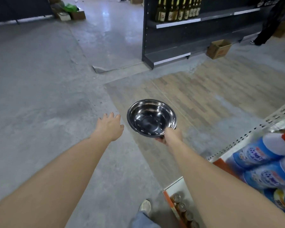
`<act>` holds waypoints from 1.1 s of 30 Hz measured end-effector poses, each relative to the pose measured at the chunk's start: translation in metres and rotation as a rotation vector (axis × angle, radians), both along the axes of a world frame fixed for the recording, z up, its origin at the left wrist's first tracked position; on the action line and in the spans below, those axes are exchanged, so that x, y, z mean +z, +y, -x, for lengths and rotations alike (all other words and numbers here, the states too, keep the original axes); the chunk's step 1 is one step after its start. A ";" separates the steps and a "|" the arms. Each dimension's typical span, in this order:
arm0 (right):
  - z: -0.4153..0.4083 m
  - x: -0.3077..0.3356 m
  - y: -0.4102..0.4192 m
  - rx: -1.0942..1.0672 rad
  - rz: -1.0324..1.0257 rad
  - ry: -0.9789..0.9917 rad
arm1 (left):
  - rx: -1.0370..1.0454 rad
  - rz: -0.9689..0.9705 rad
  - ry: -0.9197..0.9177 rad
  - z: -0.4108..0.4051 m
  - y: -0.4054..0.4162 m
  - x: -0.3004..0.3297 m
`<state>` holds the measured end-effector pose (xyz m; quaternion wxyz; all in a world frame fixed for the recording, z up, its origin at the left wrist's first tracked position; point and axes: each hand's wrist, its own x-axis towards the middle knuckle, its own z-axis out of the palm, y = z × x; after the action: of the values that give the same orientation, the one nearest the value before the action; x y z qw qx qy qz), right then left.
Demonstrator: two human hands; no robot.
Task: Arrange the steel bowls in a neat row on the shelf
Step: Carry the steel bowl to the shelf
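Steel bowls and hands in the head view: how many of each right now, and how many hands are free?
Steel bowl: 1, gripped at its near rim by the right hand
Hands holding something: 1
Free hands: 1, the left hand, open beside the bowl
Total: 1 bowl, 2 hands

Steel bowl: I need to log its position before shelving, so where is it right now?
In the head view the steel bowl sits just right of centre, held over the floor by the right hand at its near rim, with the open left hand beside it.

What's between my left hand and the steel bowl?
Nothing: in the head view, only bare floor shows through the narrow gap between the open left hand and the steel bowl gripped by the right hand.
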<state>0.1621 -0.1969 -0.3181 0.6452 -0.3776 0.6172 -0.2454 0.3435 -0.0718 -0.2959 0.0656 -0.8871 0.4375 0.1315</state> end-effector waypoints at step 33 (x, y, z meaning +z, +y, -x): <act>-0.242 0.031 -0.449 -0.266 0.083 -0.028 | -0.286 -0.038 -0.010 -0.281 -0.496 0.035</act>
<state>0.4040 -0.6463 -0.2869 0.5994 -0.3153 0.6419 -0.3595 0.6242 -0.5681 -0.2610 0.1026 -0.8150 0.5565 0.1248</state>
